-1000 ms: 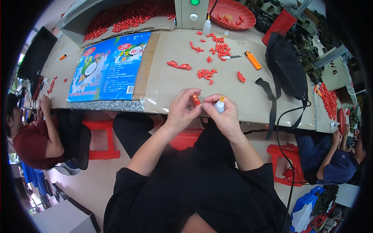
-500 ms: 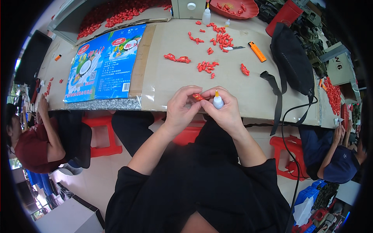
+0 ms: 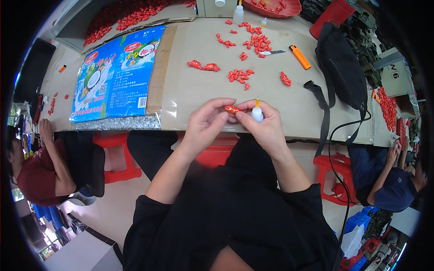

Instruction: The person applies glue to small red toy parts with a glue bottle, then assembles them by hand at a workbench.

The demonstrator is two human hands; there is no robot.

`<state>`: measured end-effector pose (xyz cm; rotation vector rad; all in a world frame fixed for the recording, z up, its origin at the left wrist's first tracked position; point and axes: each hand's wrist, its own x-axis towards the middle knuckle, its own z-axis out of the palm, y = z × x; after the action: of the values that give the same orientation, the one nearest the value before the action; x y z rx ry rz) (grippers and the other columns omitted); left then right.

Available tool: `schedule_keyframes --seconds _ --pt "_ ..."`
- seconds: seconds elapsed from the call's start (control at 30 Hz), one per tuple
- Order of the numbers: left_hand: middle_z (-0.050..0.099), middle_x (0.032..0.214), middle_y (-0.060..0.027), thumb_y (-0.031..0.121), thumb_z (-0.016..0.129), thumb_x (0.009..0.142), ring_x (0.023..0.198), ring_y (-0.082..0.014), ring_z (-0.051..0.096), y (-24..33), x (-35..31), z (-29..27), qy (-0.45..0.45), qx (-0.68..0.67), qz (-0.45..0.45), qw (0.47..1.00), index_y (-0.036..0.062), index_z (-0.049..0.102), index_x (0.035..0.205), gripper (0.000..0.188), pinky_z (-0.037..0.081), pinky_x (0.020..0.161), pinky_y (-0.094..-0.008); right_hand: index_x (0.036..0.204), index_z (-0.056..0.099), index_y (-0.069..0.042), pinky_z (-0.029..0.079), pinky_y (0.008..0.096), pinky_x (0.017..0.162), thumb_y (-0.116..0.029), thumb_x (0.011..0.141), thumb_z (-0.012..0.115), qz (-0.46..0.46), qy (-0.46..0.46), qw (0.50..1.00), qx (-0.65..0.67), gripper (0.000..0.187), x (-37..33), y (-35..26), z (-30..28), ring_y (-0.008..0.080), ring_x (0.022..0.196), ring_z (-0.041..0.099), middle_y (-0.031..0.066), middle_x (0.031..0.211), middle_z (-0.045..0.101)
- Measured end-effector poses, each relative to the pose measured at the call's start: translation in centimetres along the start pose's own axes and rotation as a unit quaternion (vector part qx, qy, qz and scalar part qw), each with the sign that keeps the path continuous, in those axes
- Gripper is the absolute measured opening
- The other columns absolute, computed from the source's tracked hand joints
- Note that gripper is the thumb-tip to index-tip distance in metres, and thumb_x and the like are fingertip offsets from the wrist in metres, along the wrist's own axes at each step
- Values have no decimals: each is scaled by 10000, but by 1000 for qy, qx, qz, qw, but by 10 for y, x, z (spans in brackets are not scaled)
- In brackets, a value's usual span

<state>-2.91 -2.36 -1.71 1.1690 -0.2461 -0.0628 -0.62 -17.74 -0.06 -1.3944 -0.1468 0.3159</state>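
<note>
Near the table's front edge, my left hand (image 3: 207, 124) and my right hand (image 3: 266, 127) meet around a small glossy red knobbly piece (image 3: 232, 109). The left thumb and fingers close at its left end, while the right thumb and forefinger pinch its right end. Also in my right hand is a small white squeeze bottle (image 3: 257, 114) with a yellow needle tip pointing up. Beyond my hands lie a cluster of red pieces (image 3: 240, 75), a joined row of red pieces (image 3: 203, 66) and a separate red piece (image 3: 285, 79).
A blade (image 3: 272, 53) lies beside a red pile (image 3: 260, 43); an orange lighter (image 3: 300, 57) is to its right. Farther back stand another squeeze bottle (image 3: 238, 14) and a red tray (image 3: 275, 10). A black bag (image 3: 341, 67) lies right, blue printed cardboard (image 3: 118, 74) left. People sit on both sides.
The red piece has turned between my fingers and now shows more of its length. The bottle has shifted slightly right within my right hand. The whole view has moved a little.
</note>
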Motion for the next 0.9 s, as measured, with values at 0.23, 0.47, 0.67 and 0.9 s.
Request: schedule_keyframes --seconds 0.23,0.47,0.67,0.9 --pt "525 1074 -126 -3 441 839 839 -109 520 0 1 -2 19 52 8 998 -29 487 1038 206 434 732 -253 849 571 -2 408 177 581 -23 737 603 -15 12 999 -44 118 -1 7 -2 37 658 500 13 749 563" --pt "521 1083 -139 -8 458 829 850 -114 522 -2 1 -4 10 37 -8 999 -22 459 1053 225 437 738 -244 854 570 -11 395 169 561 -19 734 602 -13 24 999 -35 125 -2 4 -2 25 649 482 -5 726 544" --pt "494 1055 -145 -54 477 798 854 -133 531 3 2 3 31 -5 -19 999 -42 478 988 190 467 743 -260 867 559 -10 390 165 555 -19 741 593 -17 20 999 -22 130 -2 5 -3 24 649 476 -9 737 536" --pt "487 956 -107 -69 505 778 842 -133 539 0 4 -3 21 9 -19 1000 -43 489 935 160 479 724 -252 886 544 3 445 161 534 6 737 590 -13 13 999 -42 156 1 7 -5 36 613 510 15 736 538"
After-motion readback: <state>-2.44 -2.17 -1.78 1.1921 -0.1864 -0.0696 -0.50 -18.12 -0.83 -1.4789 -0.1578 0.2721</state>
